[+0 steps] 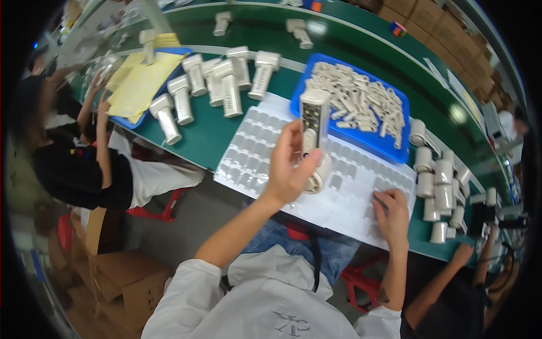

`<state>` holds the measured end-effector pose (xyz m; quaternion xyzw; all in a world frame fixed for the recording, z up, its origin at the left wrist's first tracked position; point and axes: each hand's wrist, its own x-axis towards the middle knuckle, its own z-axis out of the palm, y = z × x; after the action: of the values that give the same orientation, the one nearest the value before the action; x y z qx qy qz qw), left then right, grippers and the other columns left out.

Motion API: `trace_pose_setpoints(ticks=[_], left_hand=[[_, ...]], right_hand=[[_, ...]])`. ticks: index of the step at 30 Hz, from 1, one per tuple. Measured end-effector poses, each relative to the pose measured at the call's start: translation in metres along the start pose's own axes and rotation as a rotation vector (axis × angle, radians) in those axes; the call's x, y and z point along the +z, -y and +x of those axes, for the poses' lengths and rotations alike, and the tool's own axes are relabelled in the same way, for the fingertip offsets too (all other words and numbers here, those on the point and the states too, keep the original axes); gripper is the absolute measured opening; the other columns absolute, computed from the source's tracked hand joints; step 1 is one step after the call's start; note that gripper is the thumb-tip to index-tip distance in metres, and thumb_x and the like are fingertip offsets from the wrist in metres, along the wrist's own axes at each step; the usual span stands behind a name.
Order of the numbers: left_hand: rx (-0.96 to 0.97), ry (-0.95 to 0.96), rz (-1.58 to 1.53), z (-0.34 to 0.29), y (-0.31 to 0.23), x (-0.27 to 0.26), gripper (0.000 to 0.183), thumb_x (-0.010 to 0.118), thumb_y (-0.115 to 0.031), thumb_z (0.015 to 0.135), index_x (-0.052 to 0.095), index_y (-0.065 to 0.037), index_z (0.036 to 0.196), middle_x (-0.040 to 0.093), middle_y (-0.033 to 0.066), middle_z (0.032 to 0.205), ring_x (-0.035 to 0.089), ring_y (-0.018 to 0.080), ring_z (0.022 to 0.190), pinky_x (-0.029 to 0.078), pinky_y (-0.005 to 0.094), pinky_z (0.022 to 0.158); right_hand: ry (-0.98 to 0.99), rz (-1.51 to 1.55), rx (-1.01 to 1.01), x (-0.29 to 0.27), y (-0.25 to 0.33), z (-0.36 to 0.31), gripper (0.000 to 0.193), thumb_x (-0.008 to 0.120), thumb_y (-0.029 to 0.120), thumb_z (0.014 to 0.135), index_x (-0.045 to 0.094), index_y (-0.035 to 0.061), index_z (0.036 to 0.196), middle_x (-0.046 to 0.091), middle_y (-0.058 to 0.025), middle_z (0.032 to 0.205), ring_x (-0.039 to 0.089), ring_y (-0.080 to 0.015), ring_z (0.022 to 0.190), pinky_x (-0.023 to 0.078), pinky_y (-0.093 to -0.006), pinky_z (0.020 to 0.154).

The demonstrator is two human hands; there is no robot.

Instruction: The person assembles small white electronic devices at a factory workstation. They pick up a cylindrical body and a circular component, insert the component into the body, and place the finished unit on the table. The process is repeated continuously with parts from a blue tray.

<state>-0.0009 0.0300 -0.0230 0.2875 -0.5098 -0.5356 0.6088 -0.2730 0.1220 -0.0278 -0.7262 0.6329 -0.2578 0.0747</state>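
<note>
My left hand is wrapped round a white plastic handheld device. The device stands roughly upright above the sheet, its dark panel with small light spots facing me and its rounded, wider end at the bottom. Below it lies a white backing sheet with rows of grey rounded stickers; some places in the rows are bare. Over the sheet's right part, my right hand has bent fingers with a gap between thumb and forefinger. Nothing shows in its grasp.
Beyond the sheet, a blue tray holds many small off-white parts. Several T-shaped white devices stand at the left; white cylindrical pieces cluster right. Yellow paper covers another blue tray. Co-workers sit on both sides; cardboard boxes lie lower left.
</note>
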Motion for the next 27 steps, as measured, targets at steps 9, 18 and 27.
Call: trace_pose_setpoints(ticks=[9,18,27], left_hand=[[0.052,-0.114,0.052,-0.001,-0.013,-0.004,0.042,0.063,-0.01,0.087,0.048,0.003,0.124,0.063,0.0124,0.104,0.063,0.0167,0.094,0.051,0.0336,0.085],[0.003,0.082,0.034,0.004,-0.027,-0.001,0.028,0.061,-0.005,0.084,0.052,-0.003,0.111,0.065,0.011,0.092,0.062,0.0163,0.088,0.05,0.0316,0.078],[0.1,0.057,-0.004,0.011,-0.029,-0.015,0.028,0.069,-0.005,0.082,0.058,-0.001,0.107,0.065,0.0084,0.087,0.062,0.0139,0.084,0.05,0.0296,0.074]], right_hand=[[-0.008,-0.039,0.023,0.007,0.011,0.001,0.025,0.067,0.001,0.079,0.067,0.0029,0.104,0.058,-0.013,0.098,0.056,-0.0306,0.09,0.045,-0.0375,0.081],[0.057,-0.048,0.02,0.0,0.01,0.01,0.027,0.067,0.002,0.078,0.065,0.0039,0.105,0.059,-0.0137,0.098,0.056,-0.033,0.093,0.046,-0.0399,0.081],[0.158,0.047,0.108,-0.007,0.012,0.016,0.028,0.069,0.0,0.077,0.063,0.0034,0.103,0.058,-0.0122,0.098,0.056,-0.0328,0.094,0.047,-0.0398,0.081]])
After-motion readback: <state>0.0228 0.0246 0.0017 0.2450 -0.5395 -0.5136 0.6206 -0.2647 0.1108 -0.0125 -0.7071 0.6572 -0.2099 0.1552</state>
